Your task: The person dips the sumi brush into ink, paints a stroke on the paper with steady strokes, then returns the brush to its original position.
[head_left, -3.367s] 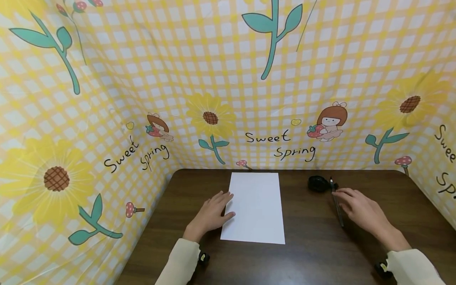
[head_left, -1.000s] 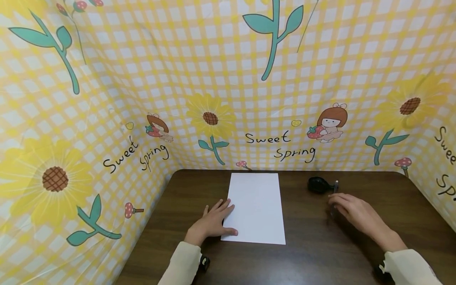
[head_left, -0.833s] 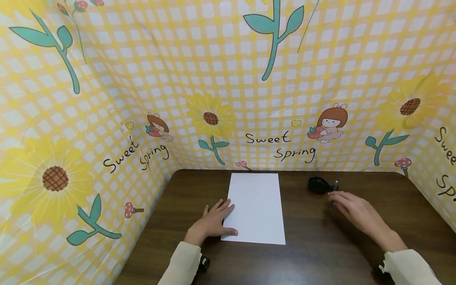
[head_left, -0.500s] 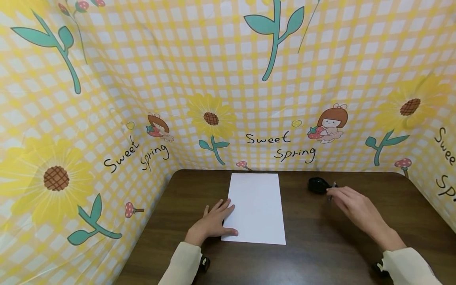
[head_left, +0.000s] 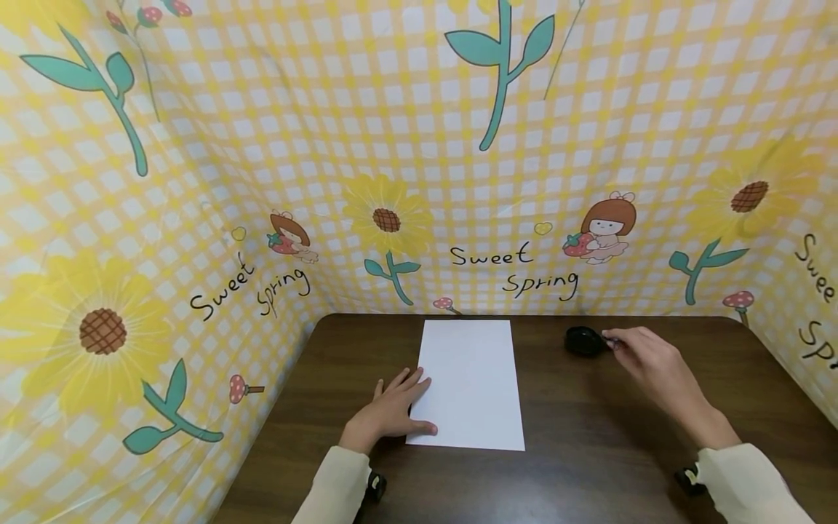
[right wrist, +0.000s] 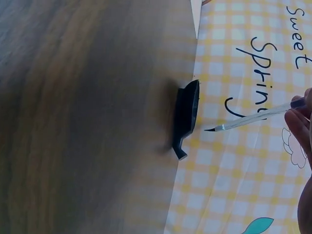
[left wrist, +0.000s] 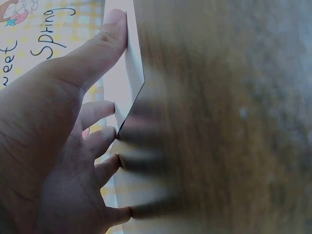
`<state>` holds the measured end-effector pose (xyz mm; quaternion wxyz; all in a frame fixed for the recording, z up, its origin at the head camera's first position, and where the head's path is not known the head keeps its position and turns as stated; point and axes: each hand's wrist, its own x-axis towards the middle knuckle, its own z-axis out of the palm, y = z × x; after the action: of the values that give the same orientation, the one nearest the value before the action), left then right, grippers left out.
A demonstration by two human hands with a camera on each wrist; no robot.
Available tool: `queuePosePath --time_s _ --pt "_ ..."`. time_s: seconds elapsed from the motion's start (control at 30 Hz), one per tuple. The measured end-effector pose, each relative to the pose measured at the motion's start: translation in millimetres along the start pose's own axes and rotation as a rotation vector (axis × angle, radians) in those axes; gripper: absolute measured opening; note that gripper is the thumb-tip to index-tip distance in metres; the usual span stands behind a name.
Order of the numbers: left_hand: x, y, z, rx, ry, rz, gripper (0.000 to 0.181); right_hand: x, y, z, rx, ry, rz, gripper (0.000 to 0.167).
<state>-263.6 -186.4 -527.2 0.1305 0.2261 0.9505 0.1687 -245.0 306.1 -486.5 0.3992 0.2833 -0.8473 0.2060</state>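
Note:
A blank white sheet of paper (head_left: 468, 386) lies on the dark wooden table. The left hand (head_left: 386, 413) rests with spread fingers on its left edge, the thumb on the lower left corner; the left wrist view shows this hand (left wrist: 63, 131) with its fingertips down along the paper (left wrist: 127, 78). In the right wrist view the right hand (right wrist: 303, 126) pinches a slim brush (right wrist: 253, 118) with a dark pointed tip. The brush tip is in the air close to a black dish (right wrist: 186, 114). Seen from the head, the right hand (head_left: 661, 367) is just right of the black dish (head_left: 583, 340).
The wooden table (head_left: 576, 473) has a rounded far edge. A yellow checked cloth (head_left: 419, 145) with printed flowers hangs behind it and along the sides.
The right hand has picked up the brush, which lay on the table by the dish earlier, and has shifted up toward the dish. The left hand slid slightly down the paper's edge, then stayed still.

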Motion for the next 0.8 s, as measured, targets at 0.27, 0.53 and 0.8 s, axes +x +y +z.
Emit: queuePosePath --time_s 0.27,0.53,0.8 --pt "-1.7 1.2 -1.0 -0.002 0.003 0.003 0.099 5.4 -1 3 -0.008 0.039 0.068 0.052" --pt "-0.3 -0.2 1.2 -0.002 0.005 0.002 0.1 8.9 -2 6 -0.032 0.068 0.148 0.029" --pt "0.1 -1.9 2.2 -0.006 0.007 0.006 0.1 10.2 4 12 0.024 0.112 0.241 0.028"
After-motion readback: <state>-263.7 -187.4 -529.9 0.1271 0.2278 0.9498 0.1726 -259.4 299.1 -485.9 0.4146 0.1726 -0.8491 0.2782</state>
